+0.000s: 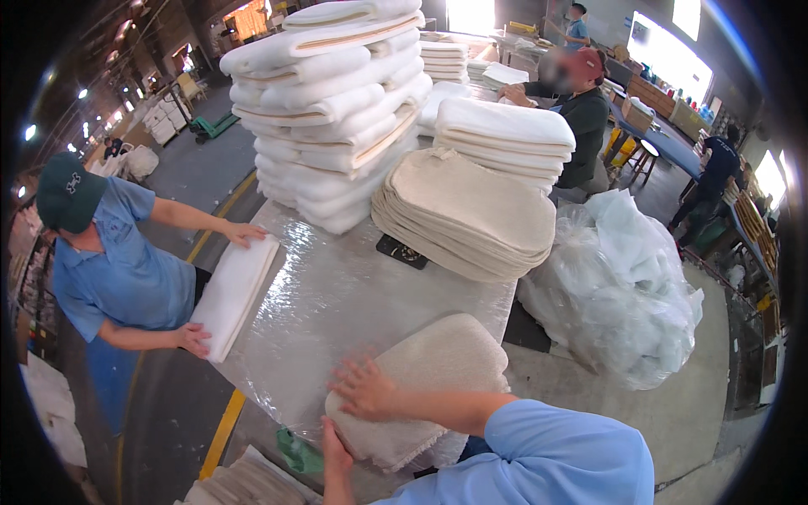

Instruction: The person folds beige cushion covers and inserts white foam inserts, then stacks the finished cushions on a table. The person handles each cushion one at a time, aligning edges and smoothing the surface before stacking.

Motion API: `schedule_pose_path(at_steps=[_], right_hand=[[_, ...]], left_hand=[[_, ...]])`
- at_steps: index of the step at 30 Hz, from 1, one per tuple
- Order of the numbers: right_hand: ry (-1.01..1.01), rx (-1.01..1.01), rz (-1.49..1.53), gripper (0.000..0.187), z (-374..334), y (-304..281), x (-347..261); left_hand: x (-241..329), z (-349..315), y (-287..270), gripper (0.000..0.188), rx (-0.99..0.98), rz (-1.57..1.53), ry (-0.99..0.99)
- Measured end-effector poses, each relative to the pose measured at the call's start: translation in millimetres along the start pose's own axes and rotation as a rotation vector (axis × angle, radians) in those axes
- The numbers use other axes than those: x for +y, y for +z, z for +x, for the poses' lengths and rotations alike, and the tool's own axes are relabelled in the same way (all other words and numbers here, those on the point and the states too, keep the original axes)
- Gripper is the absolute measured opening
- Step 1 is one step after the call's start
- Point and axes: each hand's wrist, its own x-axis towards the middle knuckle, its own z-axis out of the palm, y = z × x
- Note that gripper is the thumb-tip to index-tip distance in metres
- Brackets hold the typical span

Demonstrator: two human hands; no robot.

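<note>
A beige, rounded fabric pad (438,370) with a fuzzy edge lies at the near end of the plastic-covered table. Flat on its left part rests my right hand (366,389), fingers spread and slightly blurred. My left hand (337,454) grips the pad's near left edge; some of its fingers are hidden. Farther back stands a stack of similar beige pads (471,210), with a small black item (401,251) at its left side. Across the left corner, a co-worker's two hands hold a folded white pad (240,299) at the table's edge.
A tall stack of folded white padding (328,109) rises at the far left of the table (311,311). Behind the beige stack is another white stack (505,135). A large clear plastic bag (614,295) bulges at the right. The co-worker (126,252) stands left; others work farther back.
</note>
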Motion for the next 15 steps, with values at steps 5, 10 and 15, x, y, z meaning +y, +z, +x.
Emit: schedule_pose_path(at_steps=[5,10,15], right_hand=[[-0.218,0.012,0.009,0.080,-41.6,25.4,-18.0],[-0.368,0.041,0.067,0.077,-104.1,52.4,-13.8],[-0.333,-0.495,0.360,0.050,-70.3,13.5,11.1]], left_hand=[[-6.7,-4.1,13.4,0.068,0.116,0.053,0.060],[-21.4,9.5,15.9,0.065,0.208,0.067,0.127],[-19.9,16.3,11.1,0.060,0.354,0.320,0.327]])
